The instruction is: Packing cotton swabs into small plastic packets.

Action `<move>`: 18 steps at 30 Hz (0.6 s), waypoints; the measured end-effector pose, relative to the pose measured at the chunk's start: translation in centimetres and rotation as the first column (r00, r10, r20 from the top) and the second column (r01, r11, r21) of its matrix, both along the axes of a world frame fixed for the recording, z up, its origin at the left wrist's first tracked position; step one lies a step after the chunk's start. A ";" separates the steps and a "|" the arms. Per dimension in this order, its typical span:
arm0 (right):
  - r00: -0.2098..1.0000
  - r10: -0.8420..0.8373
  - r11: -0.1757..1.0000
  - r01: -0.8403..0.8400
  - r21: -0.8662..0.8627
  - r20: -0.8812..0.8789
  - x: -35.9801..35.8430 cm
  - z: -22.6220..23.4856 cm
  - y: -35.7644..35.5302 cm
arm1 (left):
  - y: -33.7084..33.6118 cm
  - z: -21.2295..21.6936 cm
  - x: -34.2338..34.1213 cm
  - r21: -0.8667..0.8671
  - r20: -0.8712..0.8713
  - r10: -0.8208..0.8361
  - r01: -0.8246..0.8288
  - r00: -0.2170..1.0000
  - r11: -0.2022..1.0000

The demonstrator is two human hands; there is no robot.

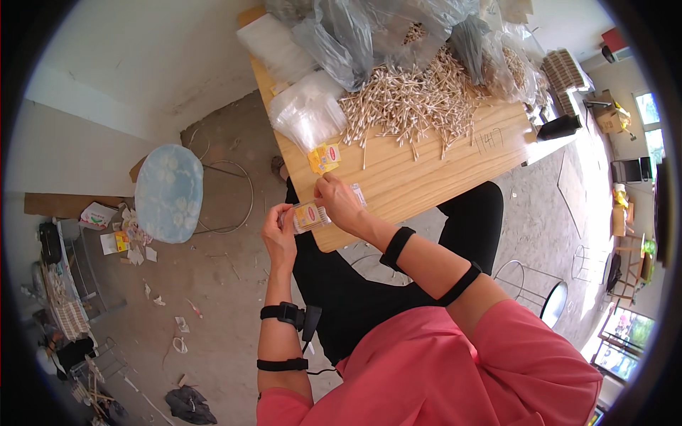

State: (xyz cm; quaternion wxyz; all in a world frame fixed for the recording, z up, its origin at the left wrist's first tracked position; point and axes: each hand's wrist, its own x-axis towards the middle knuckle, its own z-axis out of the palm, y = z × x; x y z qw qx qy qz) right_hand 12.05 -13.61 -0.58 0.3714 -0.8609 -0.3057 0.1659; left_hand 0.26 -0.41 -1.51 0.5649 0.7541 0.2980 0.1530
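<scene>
Over the table's near left corner, my left hand (280, 233) grips a small clear packet (307, 216) with a yellow label and cotton swabs inside. Just above the packet is my right hand (339, 204), fingers pinched together; what they hold, if anything, is hidden. Beside that hand, partly covered by it, a small printed packet piece (358, 194) lies on the wood. Several yellow cards (325, 157) lie slightly farther off, at the end of a stack of clear plastic bags (307, 113). Beyond them spreads a big heap of loose cotton swabs (412, 106).
Grey plastic bags (334, 42) crowd the far side of the wooden table (426, 177). A dark cylindrical object (559, 128) is near its right end. To the left stands a stool with a pale blue cover (169, 193). Scraps and a black bag (190, 405) litter the floor.
</scene>
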 end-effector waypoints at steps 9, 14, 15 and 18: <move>0.999 -0.004 0.977 0.014 0.211 -0.049 0.4 -0.4 -1.1 | -0.2 1.4 -0.1 0.567 -0.077 -0.134 0.154 0.988 0.809; 0.982 -0.186 0.940 0.183 0.289 -0.017 0.9 0.3 -4.7 | -2.2 2.8 -0.3 0.693 -0.381 -0.390 0.538 0.838 0.480; 0.981 -0.196 0.938 0.191 0.291 -0.010 1.2 0.0 -5.3 | -2.4 2.6 -0.2 0.697 -0.375 -0.399 0.538 0.837 0.474; 0.934 -0.351 0.922 0.334 0.194 0.061 2.4 0.0 -6.2 | -2.9 2.6 -0.4 0.653 -0.406 -0.386 0.558 0.829 0.512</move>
